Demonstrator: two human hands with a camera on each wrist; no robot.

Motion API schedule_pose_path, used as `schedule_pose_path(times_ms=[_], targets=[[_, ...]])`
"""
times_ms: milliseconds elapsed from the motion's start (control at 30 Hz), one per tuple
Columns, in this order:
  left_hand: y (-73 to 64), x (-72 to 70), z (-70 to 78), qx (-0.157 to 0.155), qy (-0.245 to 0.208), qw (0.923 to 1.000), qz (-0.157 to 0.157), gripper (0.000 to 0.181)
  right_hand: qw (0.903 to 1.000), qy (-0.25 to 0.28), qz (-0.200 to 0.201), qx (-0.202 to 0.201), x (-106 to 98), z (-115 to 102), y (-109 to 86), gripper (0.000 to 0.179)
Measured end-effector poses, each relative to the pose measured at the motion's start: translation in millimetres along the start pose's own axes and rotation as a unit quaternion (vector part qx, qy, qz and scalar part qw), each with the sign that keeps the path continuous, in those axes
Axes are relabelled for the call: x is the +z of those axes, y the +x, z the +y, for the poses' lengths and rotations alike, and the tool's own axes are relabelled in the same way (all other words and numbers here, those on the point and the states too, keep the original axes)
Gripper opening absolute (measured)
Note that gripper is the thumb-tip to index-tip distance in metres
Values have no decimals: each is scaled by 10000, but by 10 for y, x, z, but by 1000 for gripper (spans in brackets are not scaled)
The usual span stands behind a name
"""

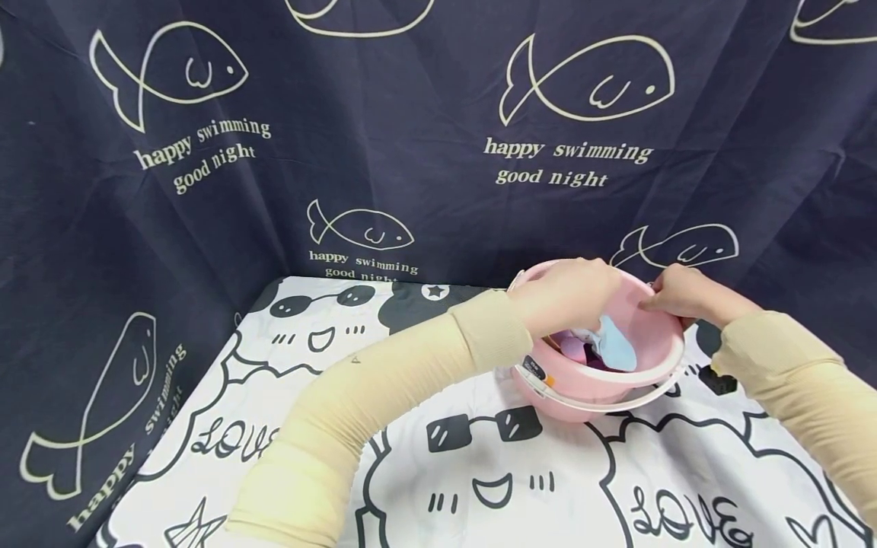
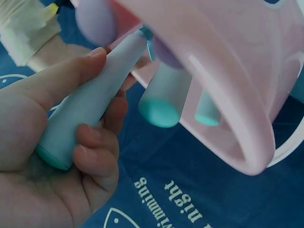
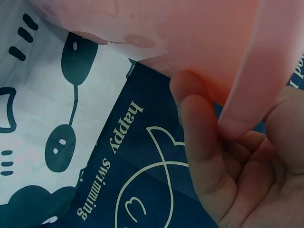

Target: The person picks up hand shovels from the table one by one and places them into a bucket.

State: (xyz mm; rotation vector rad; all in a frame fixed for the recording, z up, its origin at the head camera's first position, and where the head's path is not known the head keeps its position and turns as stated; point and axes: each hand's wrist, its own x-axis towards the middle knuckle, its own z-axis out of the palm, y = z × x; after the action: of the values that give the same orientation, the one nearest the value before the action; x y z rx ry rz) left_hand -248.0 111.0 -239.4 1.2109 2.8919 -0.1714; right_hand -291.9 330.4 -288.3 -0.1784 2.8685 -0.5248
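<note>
A pink bucket [image 1: 589, 392] stands on the bed-like surface, its white carrying handle [image 1: 620, 403] folded down at the front. My left hand [image 1: 572, 289] reaches over the rim into it. In the left wrist view, that hand grips a pale utensil handle [image 2: 90, 102] with a teal end cap; its far end is hidden in the bucket. Two similar handles [image 2: 166, 99] stick out beside it. My right hand [image 1: 685, 293] pinches the bucket's right rim between thumb and curled fingers. Inside lie a light blue rounded piece [image 1: 614, 348] and a pink piece [image 1: 574, 348].
White cloth [image 1: 521, 472] printed with black cartoon faces covers the surface under the bucket. Dark blue curtain fabric [image 1: 438, 152] with fish outlines hangs close behind the bucket and along the left side. A dark label with an orange patch [image 1: 537, 371] marks the bucket's front.
</note>
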Motion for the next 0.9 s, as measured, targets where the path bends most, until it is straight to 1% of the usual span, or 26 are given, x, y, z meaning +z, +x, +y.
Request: schedule_pose_path(times_ms=[100,233,333,400,500,667,800,900], targets=[[26,53,46,67,234,9997,71,22,10000,18,-12,-31,-5,-4,-8,29],[58,137,108,142,437,9988,166,20,10000,37,-1,-30,-9,-12,-17,30],[81,203,151,188,611,9978,194,17,10000,49,15,-16,-4,-13,-16,29],[89,240,178,214,738,9969,154,16,10000,69,8,1,2,-8,-13,28],[99,278,212,227,789,9966,91,16,10000,69,14,1,9,1,-11,28],[105,301,251,203,662,9976,38,19,10000,14,65,-21,4,-4,-17,27],[53,327,277,313,598,9977,49,21,10000,-19,81,-28,0,-13,-24,25],[11,375,296,377,619,9973,84,19,10000,-30,63,-31,1,-12,-23,25]])
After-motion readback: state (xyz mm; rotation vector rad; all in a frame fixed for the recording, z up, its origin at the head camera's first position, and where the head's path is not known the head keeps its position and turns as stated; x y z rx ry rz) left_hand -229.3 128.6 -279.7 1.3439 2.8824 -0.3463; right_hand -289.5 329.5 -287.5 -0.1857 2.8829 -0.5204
